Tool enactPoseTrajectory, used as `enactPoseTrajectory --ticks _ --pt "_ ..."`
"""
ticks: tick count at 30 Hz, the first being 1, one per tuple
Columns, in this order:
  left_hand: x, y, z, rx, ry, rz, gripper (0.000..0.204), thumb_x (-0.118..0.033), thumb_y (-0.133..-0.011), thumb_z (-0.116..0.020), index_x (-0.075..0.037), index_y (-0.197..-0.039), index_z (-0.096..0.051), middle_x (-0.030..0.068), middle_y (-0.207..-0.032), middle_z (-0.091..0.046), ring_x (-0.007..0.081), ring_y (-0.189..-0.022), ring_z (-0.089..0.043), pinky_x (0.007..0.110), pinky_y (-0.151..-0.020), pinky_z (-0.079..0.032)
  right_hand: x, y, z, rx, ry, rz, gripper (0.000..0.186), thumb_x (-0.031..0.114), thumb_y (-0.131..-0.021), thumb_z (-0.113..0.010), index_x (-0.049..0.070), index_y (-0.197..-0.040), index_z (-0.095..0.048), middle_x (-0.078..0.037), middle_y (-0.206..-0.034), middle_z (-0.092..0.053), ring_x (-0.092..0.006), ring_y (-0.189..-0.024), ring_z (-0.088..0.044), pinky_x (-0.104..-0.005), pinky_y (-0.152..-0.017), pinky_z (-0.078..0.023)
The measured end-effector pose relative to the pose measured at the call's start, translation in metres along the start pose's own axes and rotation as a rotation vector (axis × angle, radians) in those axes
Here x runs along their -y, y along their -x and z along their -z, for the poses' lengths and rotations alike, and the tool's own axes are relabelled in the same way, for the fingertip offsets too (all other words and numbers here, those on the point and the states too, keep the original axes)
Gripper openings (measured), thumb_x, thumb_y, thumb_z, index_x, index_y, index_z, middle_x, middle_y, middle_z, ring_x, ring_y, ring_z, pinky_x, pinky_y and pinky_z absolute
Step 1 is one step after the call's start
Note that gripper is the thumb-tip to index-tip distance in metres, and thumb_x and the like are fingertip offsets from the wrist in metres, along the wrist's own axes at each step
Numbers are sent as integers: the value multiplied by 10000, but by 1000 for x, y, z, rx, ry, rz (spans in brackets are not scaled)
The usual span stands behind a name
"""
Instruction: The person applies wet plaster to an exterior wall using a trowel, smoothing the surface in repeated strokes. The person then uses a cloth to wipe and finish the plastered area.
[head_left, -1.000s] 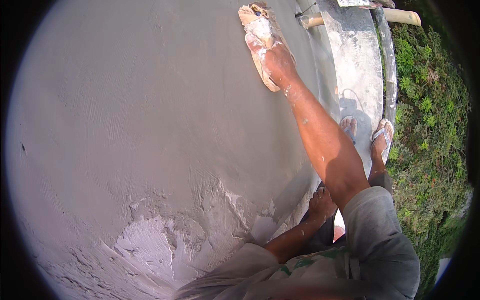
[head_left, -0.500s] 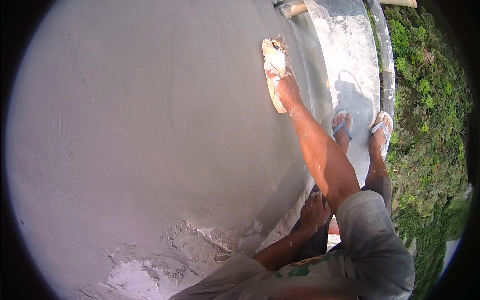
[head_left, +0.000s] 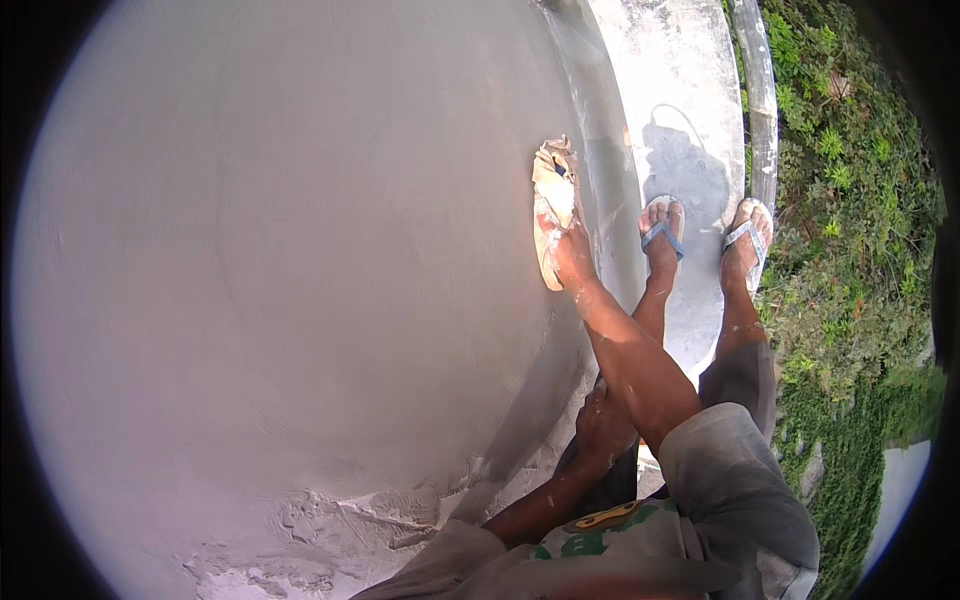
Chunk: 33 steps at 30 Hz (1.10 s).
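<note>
My right hand (head_left: 570, 255) grips a flat, tan smoothing pad (head_left: 556, 190) with ragged edges and pale smears. Its face lies against the grey plastered wall (head_left: 300, 220), near the wall's edge by the walkway. My fingers are wrapped round its lower half. Pale specks dot the right wrist and forearm. My left hand (head_left: 603, 425) rests low on my dark trouser leg near the knee, below the right forearm. That forearm partly hides its fingers, so whether they grip cloth is unclear.
Rough, lumpy plaster (head_left: 350, 525) covers the wall's lower part. My feet, in blue-strapped flip-flops (head_left: 664, 232), stand on a narrow, pale walkway plank (head_left: 680, 75). A round pole (head_left: 763, 110) borders its outer side, with green bushes (head_left: 850, 260) beyond.
My right hand has drawn the tan pad toward me along the wall, bending the arm more. The view has shifted slightly. My left hand stays by the knee, now more covered by the forearm.
</note>
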<state>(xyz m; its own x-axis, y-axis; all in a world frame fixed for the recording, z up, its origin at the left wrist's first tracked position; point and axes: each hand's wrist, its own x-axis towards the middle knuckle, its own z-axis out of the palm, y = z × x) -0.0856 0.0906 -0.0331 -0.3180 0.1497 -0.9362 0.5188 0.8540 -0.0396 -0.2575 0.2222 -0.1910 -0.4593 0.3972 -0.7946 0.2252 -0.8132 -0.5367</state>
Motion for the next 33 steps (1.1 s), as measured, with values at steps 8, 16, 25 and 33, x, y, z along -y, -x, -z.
enactPoseTrajectory --ticks 8,16,25,33 --pt "0 2 -3 -14 191 127 473 -426 -928 -546 -68 -1232 -603 180 -1250 -585 358 -1160 -557 466 -983 -439 51 16 -29 109 479 785 512 414 -920 -574 58 -1287 -564 -202 -1430 -416 -364 -1335 -368 -559 -1020 -299" --pt "-10 -3 23 -115 84 124 584 -480 -863 -594 -13 -1213 -579 222 -1260 -568 387 -1151 -553 481 -976 -439 -84 -4 33 -141 -149 -248 483 323 -941 -553 -24 -1277 -537 -155 -1193 -613 -249 -1103 -576 -352 -959 -414" --pt "-6 -14 33 -172 177 135 457 -282 -907 -541 0 -1268 -532 241 -1253 -566 393 -1158 -540 474 -1000 -415 -70 -113 27 113 0 97 515 369 -922 -589 37 -1310 -523 -173 -1222 -592 -258 -1148 -561 -390 -874 -453" --pt "-10 -13 46 -258 300 317 471 -204 -910 -503 43 -1311 -483 276 -1257 -543 425 -1181 -514 487 -1041 -365 -66 28 25 52 -268 197 455 261 -947 -563 47 -1339 -478 -155 -1433 -410 -233 -1311 -414 -442 -977 -423"
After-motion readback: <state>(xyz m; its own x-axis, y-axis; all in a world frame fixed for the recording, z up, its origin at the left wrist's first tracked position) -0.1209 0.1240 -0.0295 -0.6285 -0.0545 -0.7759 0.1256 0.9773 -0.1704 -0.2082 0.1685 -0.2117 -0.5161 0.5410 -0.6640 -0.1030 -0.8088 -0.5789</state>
